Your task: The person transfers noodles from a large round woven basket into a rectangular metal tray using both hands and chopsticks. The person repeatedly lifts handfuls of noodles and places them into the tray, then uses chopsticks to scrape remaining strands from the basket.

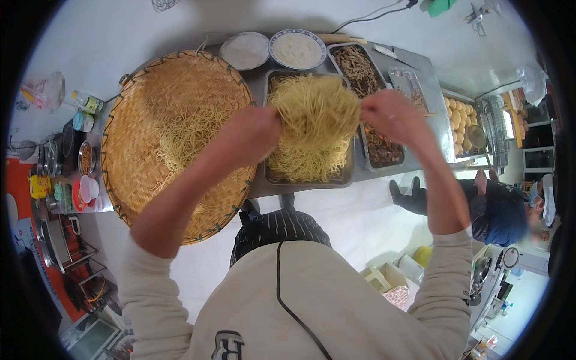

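Between my two hands hangs a loose bundle of thin yellow noodles (318, 110), blurred by motion. My left hand (261, 131) grips the bundle's left side; its fingertips are mostly hidden behind the hand. Curled fingers of my right hand (390, 111) pinch the right edge. Below the bundle, more noodles (310, 164) lie in a rectangular metal tray (308, 183). To the left, a round woven bamboo tray (130, 153) carries a heap of noodles (189, 135), partly covered from view by my left forearm.
Behind the metal tray stand a bowl of white powder (297, 49) and a plate of white powder (245, 50). Trays of shredded food (355, 67) and dark cooked food (381, 146) sit on the right. A knife (391, 53) lies behind them. Another person (495, 207) is at far right.
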{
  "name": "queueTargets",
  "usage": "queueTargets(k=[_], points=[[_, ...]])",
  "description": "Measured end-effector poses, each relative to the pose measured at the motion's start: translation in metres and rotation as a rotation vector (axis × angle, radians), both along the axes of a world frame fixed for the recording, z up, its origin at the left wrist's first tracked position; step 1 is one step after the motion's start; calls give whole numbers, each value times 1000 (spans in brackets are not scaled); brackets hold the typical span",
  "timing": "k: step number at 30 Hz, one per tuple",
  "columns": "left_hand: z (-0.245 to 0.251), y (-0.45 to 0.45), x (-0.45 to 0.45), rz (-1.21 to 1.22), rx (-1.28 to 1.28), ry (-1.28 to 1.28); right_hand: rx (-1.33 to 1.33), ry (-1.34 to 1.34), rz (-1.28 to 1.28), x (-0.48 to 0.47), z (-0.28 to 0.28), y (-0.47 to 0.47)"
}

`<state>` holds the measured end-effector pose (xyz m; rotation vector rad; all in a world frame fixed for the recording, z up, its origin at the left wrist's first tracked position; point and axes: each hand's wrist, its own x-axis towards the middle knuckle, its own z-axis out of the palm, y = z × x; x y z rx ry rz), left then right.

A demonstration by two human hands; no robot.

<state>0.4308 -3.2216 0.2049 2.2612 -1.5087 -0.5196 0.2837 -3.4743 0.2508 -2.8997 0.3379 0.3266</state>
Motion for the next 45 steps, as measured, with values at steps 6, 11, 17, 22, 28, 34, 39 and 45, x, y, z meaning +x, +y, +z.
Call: queueTargets(k=[6, 11, 17, 22, 28, 34, 39, 45], points=[[-82, -29, -19, -34, 423, -107, -329, 239, 80, -20, -67, -1], [-77, -26, -13, -40, 536, -248, -321, 313, 91, -37, -45, -10], [-57, -27, -23, -121, 534, -306, -269, 279, -137, -45, -9, -12], [-50, -41, -34, -132, 612, -298, 128, 82, -172, -32, -78, 18], [-25, -6, -3, -89, 665, -279, -170, 197, -211, -54, -144, 10], [-23, 94, 34, 291, 441, -137, -40, 0, -288, -46, -85, -4], [-76, 205, 25, 620, 413, 11, 79, -139, 50, 15, -90, 23], [-154, 365, 42, 1054, 372, -35, 100, -148, 265, 158, -144, 52]])
